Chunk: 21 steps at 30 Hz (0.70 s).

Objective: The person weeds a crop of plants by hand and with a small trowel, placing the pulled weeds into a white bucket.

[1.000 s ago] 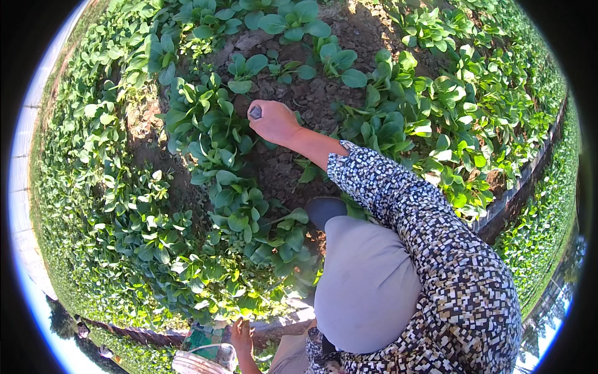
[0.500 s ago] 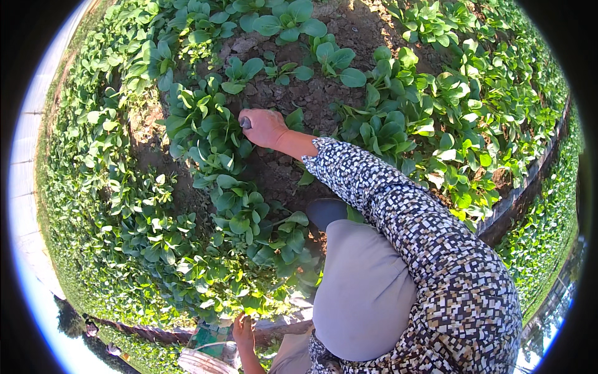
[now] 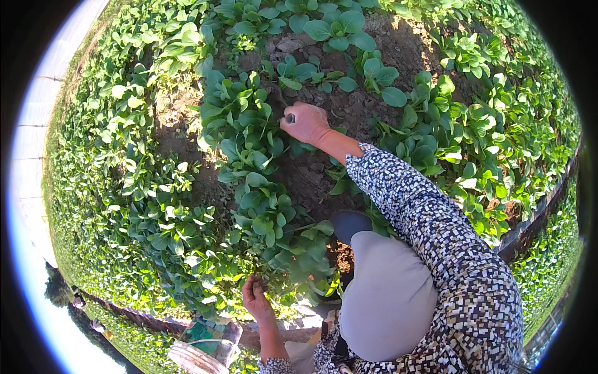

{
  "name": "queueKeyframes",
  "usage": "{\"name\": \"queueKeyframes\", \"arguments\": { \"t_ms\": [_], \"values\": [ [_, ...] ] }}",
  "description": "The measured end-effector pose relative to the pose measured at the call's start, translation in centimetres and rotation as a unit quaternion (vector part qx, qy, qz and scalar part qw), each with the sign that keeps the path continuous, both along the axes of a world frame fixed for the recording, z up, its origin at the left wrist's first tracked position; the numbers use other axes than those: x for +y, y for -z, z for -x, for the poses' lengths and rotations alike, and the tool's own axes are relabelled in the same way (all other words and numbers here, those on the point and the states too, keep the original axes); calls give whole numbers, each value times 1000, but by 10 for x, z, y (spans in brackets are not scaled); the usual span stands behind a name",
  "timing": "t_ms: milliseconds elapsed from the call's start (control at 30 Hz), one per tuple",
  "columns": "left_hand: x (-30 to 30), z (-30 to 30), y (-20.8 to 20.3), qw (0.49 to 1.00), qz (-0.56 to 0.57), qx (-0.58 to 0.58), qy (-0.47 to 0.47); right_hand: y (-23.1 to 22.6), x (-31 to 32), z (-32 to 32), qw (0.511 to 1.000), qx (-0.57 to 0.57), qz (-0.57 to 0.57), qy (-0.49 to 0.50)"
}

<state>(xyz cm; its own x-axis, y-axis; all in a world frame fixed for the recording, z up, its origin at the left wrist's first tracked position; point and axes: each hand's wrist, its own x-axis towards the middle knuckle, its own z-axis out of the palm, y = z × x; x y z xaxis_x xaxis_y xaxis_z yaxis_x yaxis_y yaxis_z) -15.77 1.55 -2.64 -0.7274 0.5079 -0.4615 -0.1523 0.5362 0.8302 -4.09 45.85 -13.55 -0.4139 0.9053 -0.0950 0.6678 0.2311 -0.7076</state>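
My right hand (image 3: 306, 123) is closed around a short grey handle (image 3: 290, 118), whose end shows at the fist; whatever it belongs to is hidden below. The fist is low over brown soil (image 3: 305, 177), at the right side of a dense row of leafy greens (image 3: 252, 146) with broad rounded leaves. Smaller leafy seedlings (image 3: 296, 71) grow just beyond it. Near the lower edge, my left hand (image 3: 256, 300) is raised beside the sunlit leaves at the row's near end. Its fingers are loosely bent and partly shaded, the thumb apart, with nothing visible between them.
A white bucket (image 3: 190, 358) with a thin handle stands at the lower left, beside a green patterned bag or sheet (image 3: 208, 330). My bent knee (image 3: 389, 293) and dark shoe (image 3: 350, 225) are close to the row. More greens (image 3: 430, 131) cover the right side.
The view has swung left, so the plants sit farther right. My left hand has come up from beside the bucket toward the greens. My right hand keeps its grip on the handle.
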Motion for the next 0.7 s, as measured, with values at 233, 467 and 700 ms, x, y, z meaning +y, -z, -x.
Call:
{"name": "queueKeyframes", "arguments": {
  "t_ms": [233, 467, 700],
  "values": [
    [240, -75, 28, 944, -258, -85, 185, -20, -17, -48, 990, 19, -141, -23],
    [415, -38, 45, 915, -44, 321, 240, -51, -58, -104, 982, -35, -159, -93],
    [397, -49, 93, 964, -172, 117, 168, -47, -68, -131, 997, 76, 12, 14]
  ]
}}
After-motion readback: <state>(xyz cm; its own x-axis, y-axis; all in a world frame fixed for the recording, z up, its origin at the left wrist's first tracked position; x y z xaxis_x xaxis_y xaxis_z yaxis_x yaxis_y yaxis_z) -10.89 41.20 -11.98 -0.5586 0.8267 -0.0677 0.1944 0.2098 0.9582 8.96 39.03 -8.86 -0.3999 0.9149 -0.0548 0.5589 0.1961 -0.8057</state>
